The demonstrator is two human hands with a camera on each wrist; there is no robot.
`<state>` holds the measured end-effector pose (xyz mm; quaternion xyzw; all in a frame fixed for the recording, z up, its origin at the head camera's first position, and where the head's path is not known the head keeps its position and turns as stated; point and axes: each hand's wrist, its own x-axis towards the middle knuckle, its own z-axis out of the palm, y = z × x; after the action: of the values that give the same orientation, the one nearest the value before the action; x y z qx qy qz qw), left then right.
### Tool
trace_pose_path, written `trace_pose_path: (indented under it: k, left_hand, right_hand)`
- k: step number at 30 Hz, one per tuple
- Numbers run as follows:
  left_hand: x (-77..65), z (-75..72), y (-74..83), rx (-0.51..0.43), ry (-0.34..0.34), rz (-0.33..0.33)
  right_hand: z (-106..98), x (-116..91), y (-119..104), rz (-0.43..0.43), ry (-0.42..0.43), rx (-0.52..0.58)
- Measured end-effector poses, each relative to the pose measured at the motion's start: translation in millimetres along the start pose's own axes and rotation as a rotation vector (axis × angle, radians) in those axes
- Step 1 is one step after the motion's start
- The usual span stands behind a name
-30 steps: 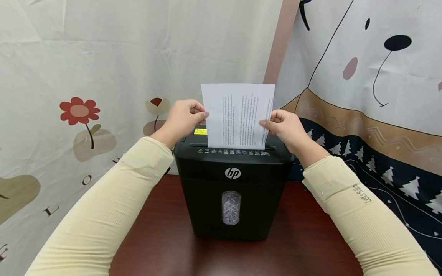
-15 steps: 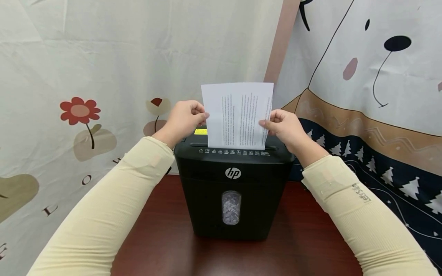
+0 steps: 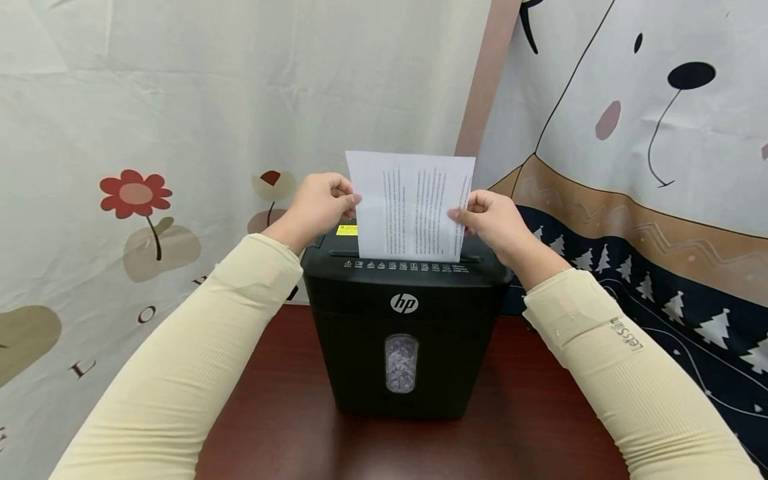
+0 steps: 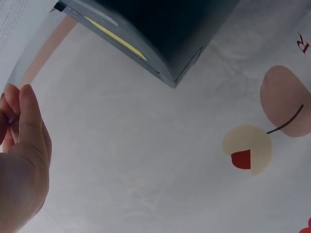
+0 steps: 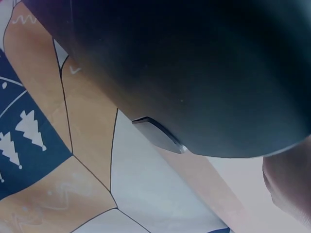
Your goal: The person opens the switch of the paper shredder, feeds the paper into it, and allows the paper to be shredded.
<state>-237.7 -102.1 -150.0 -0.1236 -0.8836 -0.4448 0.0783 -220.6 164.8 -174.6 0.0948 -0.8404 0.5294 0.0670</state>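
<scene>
A printed sheet of paper [image 3: 414, 207] stands upright in the head view, its lower edge at the slot on top of a black HP paper shredder [image 3: 360, 333]. My left hand [image 3: 321, 203] pinches the sheet's left edge between thumb and fingers. On the opposite edge, my right hand [image 3: 495, 220] pinches it a little lower, thumb on the printed face. The left wrist view catches the left hand [image 4: 26, 145] at its border and a corner of the shredder [image 4: 141, 34]. In the right wrist view the shredder's dark side [image 5: 194, 87] hides most of the right hand [image 5: 289, 179].
The shredder stands on a dark red wooden table [image 3: 276, 413]. Close behind hangs a pale curtain [image 3: 210, 100] with printed flowers, and at the right a bear-patterned cloth [image 3: 630, 167]. Through a small front window [image 3: 401, 363] shredded bits show.
The top edge of the paper has dropped slightly and shifted a little left. Both hands keep their grip at nearly the same spots; the head view has shifted very slightly.
</scene>
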Motion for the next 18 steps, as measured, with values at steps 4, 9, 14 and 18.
trace_pose_path:
  k: [4,9,14,18]
  left_hand:
    - [0.7,1.3,-3.1,0.027,-0.021,-0.007]
    - [0.6,2.2,-7.5,0.046,-0.048,-0.019]
    - [1.2,2.5,-8.0,0.046,-0.039,-0.015]
    - [1.5,2.5,-7.9,0.051,-0.041,-0.019]
  right_hand:
    - [0.2,3.3,3.5,-0.002,-0.007,-0.022]
    - [0.9,4.7,7.6,0.018,-0.023,-0.060]
    - [1.7,6.1,8.8,0.014,-0.021,-0.068]
    - [2.1,7.9,10.2,0.013,-0.022,-0.063]
